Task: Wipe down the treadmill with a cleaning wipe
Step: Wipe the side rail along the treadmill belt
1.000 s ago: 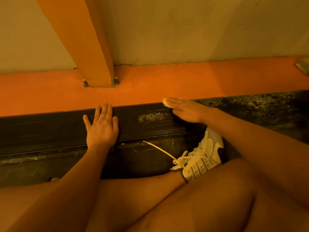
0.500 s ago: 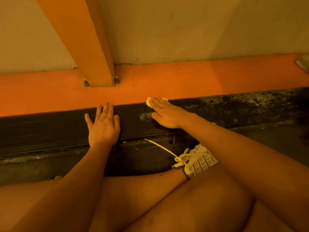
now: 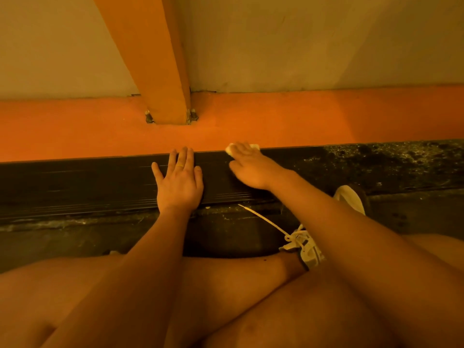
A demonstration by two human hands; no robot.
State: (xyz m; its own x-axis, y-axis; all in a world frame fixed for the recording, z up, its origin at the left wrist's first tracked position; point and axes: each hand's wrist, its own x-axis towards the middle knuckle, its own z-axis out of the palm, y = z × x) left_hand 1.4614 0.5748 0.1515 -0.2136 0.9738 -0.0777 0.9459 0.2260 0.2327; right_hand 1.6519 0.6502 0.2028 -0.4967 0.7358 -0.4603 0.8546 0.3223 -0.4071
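Pressing the wipe [image 3: 255,146] flat on the treadmill rail [image 3: 75,182], the right hand [image 3: 251,169] has the seemingly dusty stretch [image 3: 376,159] running rightward; left hand [image 3: 179,182] lies flat alongside.

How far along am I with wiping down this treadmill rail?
Looks done: the black rail left of your hands, dark and mostly dust-free. In hand: your right hand presses the wipe against the rail's top edge, left hand resting flat beside it. Left: the speckled, dusty stretch to the right.
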